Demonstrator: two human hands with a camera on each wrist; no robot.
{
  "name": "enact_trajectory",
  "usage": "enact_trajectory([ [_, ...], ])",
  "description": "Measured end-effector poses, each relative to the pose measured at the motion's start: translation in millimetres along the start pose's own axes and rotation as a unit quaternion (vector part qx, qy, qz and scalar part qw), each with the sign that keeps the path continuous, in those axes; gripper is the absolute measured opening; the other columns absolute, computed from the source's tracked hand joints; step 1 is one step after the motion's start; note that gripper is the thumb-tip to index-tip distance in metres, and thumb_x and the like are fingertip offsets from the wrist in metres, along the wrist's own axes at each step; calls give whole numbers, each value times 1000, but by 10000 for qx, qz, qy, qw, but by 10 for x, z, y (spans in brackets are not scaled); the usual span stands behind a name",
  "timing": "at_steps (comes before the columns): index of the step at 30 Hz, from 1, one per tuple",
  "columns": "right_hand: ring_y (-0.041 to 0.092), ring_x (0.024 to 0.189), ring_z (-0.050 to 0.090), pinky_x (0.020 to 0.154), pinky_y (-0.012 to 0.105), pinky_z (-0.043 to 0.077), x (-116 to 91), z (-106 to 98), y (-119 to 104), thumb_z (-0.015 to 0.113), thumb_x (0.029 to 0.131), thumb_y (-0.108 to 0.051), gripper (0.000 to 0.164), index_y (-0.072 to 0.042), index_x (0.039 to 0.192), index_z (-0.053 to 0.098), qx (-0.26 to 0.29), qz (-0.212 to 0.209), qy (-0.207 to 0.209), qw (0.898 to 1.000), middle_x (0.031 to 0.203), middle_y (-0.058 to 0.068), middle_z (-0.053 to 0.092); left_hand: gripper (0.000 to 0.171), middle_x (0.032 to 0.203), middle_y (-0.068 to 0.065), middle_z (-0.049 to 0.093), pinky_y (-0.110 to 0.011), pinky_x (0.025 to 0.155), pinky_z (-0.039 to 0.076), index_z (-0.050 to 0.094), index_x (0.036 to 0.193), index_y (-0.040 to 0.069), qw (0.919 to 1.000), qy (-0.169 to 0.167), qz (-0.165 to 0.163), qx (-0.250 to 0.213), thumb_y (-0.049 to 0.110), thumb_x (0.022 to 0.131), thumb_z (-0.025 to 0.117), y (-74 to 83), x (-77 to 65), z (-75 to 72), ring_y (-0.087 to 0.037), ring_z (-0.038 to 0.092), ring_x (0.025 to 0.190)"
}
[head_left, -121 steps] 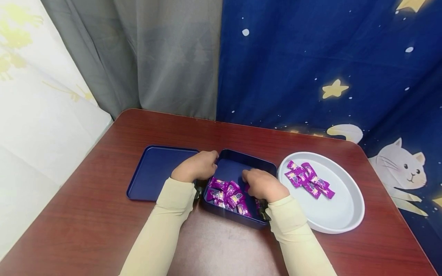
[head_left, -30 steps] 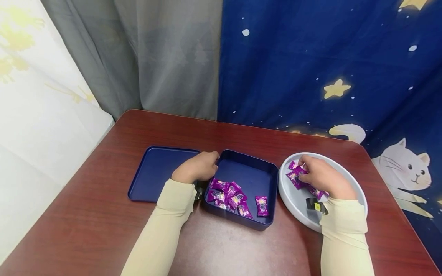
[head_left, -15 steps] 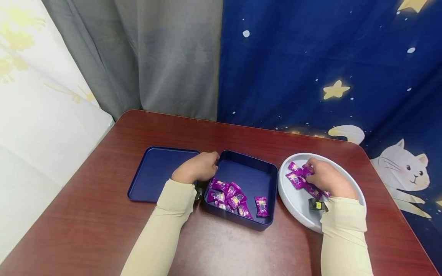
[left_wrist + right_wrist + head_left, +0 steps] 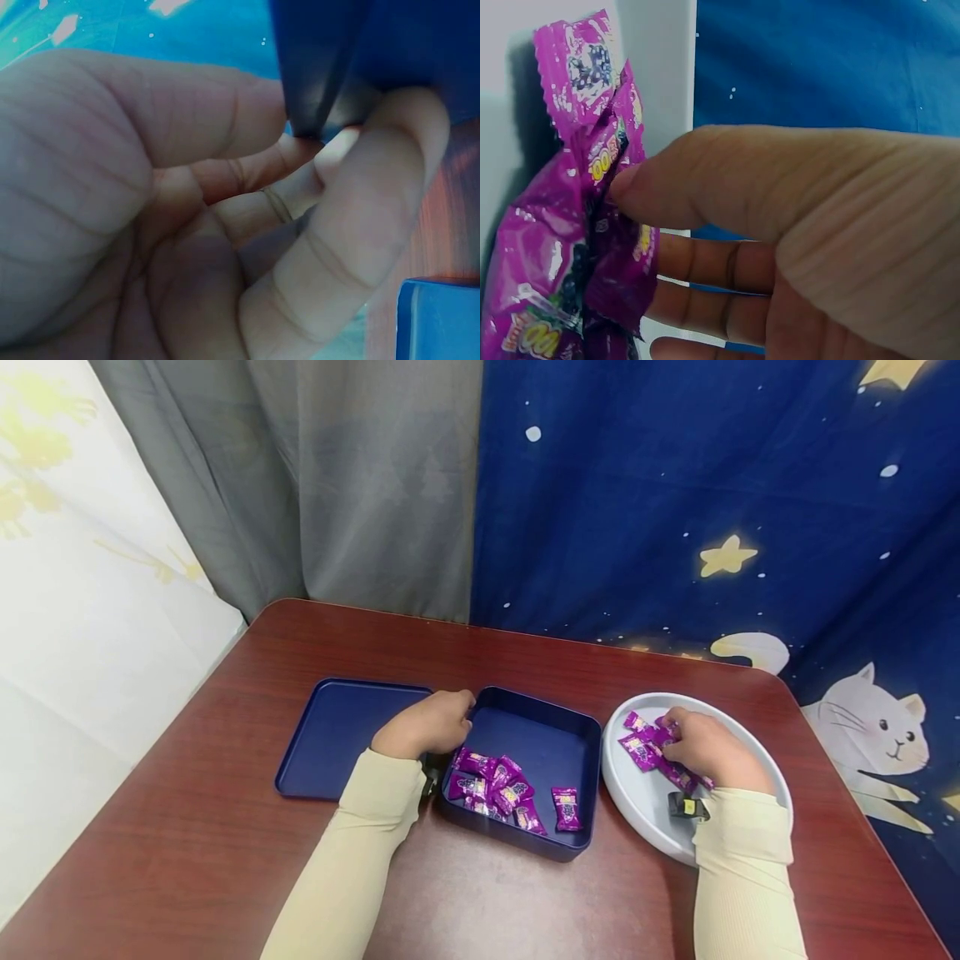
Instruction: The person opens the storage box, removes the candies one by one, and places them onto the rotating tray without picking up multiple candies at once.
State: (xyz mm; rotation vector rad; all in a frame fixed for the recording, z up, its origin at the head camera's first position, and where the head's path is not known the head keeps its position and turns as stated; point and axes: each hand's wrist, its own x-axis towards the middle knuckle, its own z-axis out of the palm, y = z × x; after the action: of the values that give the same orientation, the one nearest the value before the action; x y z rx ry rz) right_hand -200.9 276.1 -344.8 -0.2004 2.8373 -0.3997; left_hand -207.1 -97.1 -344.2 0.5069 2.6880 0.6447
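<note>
My left hand (image 4: pixel 431 724) grips the left wall of an open dark blue box (image 4: pixel 551 718); in the left wrist view the thumb and curled fingers are at the blue wall (image 4: pixel 315 60). Purple wrapped candies (image 4: pixel 495 781) are piled in the box's near left part, and a single candy (image 4: pixel 566 808) lies apart at the right. My right hand (image 4: pixel 708 747) is over the round white plate (image 4: pixel 630 814). In the right wrist view its thumb and fingers pinch a purple candy (image 4: pixel 626 259) beside other candies (image 4: pixel 540 262). The hand hides part of the plate's pile (image 4: pixel 639 750).
A flat dark blue lid (image 4: pixel 337 739) lies left of the box on the reddish-brown table (image 4: pixel 225 827). The plate stands close against the box's right side. Grey and blue curtains (image 4: pixel 637 510) hang behind the table's far edge.
Four seconds ago my right hand was in the box; it has since moved right to the plate's candies. In the last second it has shifted slightly towards me. The left hand has stayed put.
</note>
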Motion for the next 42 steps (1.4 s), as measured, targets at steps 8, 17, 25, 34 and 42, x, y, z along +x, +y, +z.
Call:
enact_trajectory([
  [8,27,78,55,78,53,47,-7,-16,20,70,77,-12,41,5,111,57,-121,-186,338,9992,93,20,63,38,119,-16,60,-47,94,47,50,129,-2,10000,21,38,-16,14,94,49,-4,-4,3,-25,55,105],
  [17,37,97,55,92,61,41,-30,-30,-62,70,79,-17,52,6,122,53,-174,-205,459,9986,111,28,60,38,120,-17,59,-46,95,46,49,129,-2,10000,23,23,57,15,95,49,-8,-14,-1,-26,55,106],
  [25,42,107,52,92,63,40,-61,-96,-239,71,79,-23,59,0,129,50,-115,-253,392,9988,120,28,57,38,119,-16,60,-46,94,47,50,129,-2,10000,-11,34,31,15,95,49,-25,-1,4,-26,56,106],
  [34,39,108,53,95,60,40,-56,-90,-537,68,79,-17,50,0,124,54,-60,-921,474,9946,118,25,59,37,118,-15,60,-46,94,47,50,128,-1,10000,6,18,-17,15,94,49,-34,7,12,-25,56,105],
  [42,28,89,60,81,48,52,-64,-38,-891,68,81,-17,49,-2,125,53,23,-1456,202,9891,116,19,60,38,121,-16,59,-46,94,47,49,129,-1,10000,-20,18,-11,15,94,49,-20,3,2,-25,55,106],
])
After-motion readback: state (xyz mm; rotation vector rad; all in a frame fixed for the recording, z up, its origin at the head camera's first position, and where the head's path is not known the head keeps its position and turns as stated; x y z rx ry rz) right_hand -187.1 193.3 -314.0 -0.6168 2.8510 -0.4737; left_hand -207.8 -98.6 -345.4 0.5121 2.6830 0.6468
